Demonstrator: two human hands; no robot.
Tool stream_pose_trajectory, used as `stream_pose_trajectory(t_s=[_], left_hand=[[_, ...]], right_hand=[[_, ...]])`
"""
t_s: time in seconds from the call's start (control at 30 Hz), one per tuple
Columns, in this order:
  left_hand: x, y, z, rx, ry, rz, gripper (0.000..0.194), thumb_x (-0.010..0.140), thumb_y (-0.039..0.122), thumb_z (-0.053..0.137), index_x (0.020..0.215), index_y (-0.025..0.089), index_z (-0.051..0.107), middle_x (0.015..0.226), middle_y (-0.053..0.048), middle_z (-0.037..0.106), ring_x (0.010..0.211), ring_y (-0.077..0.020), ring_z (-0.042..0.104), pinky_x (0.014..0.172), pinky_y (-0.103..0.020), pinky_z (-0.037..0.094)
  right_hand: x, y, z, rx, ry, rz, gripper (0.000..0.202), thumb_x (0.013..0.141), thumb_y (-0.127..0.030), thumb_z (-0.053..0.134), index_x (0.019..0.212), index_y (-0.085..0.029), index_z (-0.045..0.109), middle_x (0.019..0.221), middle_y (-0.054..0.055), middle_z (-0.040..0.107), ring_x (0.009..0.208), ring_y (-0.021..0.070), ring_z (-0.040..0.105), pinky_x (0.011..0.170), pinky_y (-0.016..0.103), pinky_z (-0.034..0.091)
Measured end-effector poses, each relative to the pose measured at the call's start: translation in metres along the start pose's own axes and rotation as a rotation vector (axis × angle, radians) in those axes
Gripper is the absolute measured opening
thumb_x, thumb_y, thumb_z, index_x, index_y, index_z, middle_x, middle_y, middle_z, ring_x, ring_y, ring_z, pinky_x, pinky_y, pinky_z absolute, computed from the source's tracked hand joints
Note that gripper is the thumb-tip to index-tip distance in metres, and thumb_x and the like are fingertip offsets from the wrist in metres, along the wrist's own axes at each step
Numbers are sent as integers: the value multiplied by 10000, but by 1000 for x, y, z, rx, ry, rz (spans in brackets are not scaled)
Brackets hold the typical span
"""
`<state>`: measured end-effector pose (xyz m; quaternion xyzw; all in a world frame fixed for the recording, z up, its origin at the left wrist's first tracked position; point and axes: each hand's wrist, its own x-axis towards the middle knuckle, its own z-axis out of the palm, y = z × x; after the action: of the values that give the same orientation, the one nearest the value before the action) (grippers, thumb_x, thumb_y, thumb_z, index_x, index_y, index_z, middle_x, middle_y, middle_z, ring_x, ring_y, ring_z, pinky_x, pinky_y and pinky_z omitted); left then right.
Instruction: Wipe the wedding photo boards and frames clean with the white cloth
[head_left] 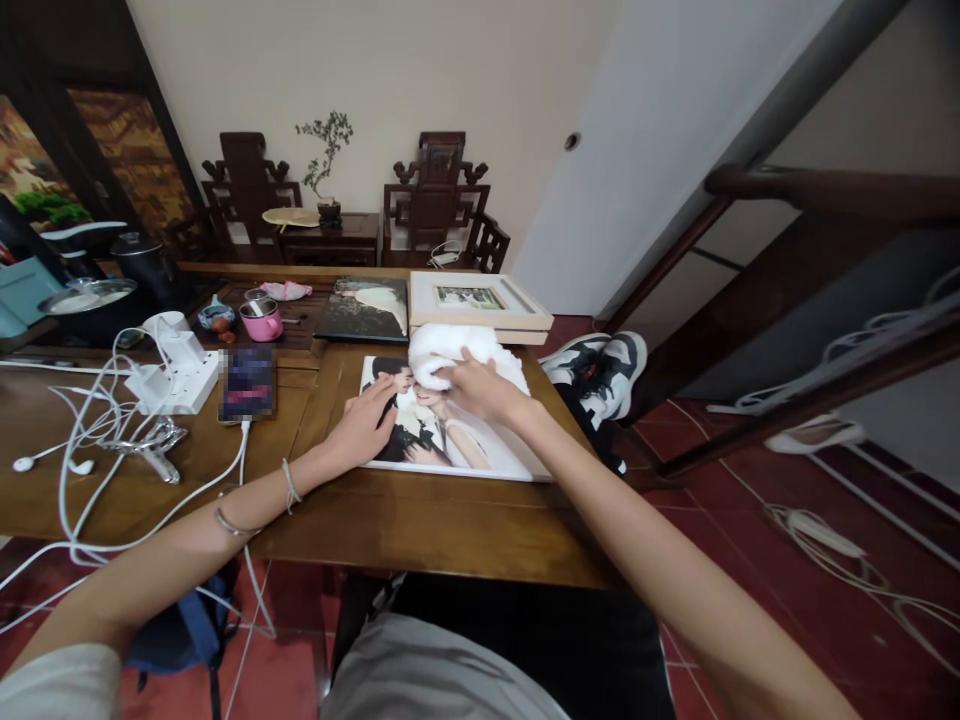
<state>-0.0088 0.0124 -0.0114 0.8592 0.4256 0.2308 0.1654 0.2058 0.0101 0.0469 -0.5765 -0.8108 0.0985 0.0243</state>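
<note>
A large photo print point(472, 440) showing two people lies flat on the wooden table in front of me. My left hand point(366, 422) rests on its left edge with the fingers spread, holding nothing. My right hand point(474, 385) grips a white cloth point(454, 345) that is bunched over the upper right part of the print. Part of the pictured faces is covered by my hands and the cloth. Just behind the print are a dark picture panel point(367, 308) and a light wooden frame point(525, 305) with a small picture inside.
On the left of the table point(465, 525) are a phone point(247, 384), a white power strip point(196, 385), tangled white cables, earphones and a metal stand point(156, 450). A pink cup point(262, 322) and pots sit farther back. Shoes point(596, 370) are beyond the table's right edge.
</note>
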Motion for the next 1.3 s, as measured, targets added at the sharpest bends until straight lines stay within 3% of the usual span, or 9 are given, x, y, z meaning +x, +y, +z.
stream_pose_trajectory(t_s=[0.1,0.17,0.47,0.57,0.77,0.9,1.1,1.2,1.3], left_hand=[[1,-2,1,-7,-2,3,428,950,253,342,1361,181,437,1496,-108,387,1422,-222,281,1133,-476,286],[2,-4,2,-18,0,1,439,955,254,330,1375,166,422,1497,-115,383,1423,-224,277,1133,-483,284],[1,0,2,-13,17,-12,445,952,216,307,1381,189,420,1493,-92,395,1416,-213,295,1136,-475,288],[1,1,1,-5,22,-11,449,942,206,321,1379,191,425,1489,-95,400,1414,-214,300,1136,-472,288],[2,0,1,-3,6,-15,449,938,206,340,1377,181,430,1494,-107,390,1412,-228,304,1125,-490,298],[2,3,-3,-115,69,-10,425,960,263,333,1354,189,473,1468,-84,435,1394,-208,343,1143,-449,287],[3,8,-12,-296,339,-28,501,997,410,231,1341,167,503,1436,-73,479,1347,-172,415,1146,-368,306],[3,7,-10,-275,332,-32,535,1001,433,197,1341,153,500,1432,-85,481,1340,-179,425,1143,-376,313],[2,7,-5,-190,210,13,508,1001,406,229,1344,142,495,1442,-98,468,1367,-192,388,1149,-388,299]], right_hand=[[11,-1,0,-14,17,4,502,811,-31,439,1246,-214,611,1503,69,383,1378,433,231,967,767,262],[-4,-7,3,-30,12,-38,473,807,-55,461,1227,-202,623,1521,62,348,1383,439,216,976,767,259],[-134,-49,29,-41,-49,-213,547,636,68,399,999,-184,720,1567,-2,224,1428,425,49,1062,747,177],[-126,-38,25,22,-60,-198,611,624,72,378,1058,-211,702,1552,-18,267,1436,393,60,1065,739,185],[-41,-1,14,-35,68,26,559,753,11,398,1228,-187,616,1538,46,304,1404,443,161,967,792,256],[-9,-12,15,-99,109,74,460,824,-56,448,1222,-200,628,1541,63,298,1362,506,207,900,835,257],[-46,-59,20,-112,14,-271,576,726,32,434,1188,-223,665,1552,1,267,1413,463,92,1025,768,202],[-81,-62,22,-88,-9,-414,602,659,56,408,1100,-223,707,1553,-38,259,1434,402,55,1083,723,166],[-113,-47,24,-80,-37,-405,573,610,50,410,1000,-213,737,1540,-52,286,1438,376,78,1114,686,158]])
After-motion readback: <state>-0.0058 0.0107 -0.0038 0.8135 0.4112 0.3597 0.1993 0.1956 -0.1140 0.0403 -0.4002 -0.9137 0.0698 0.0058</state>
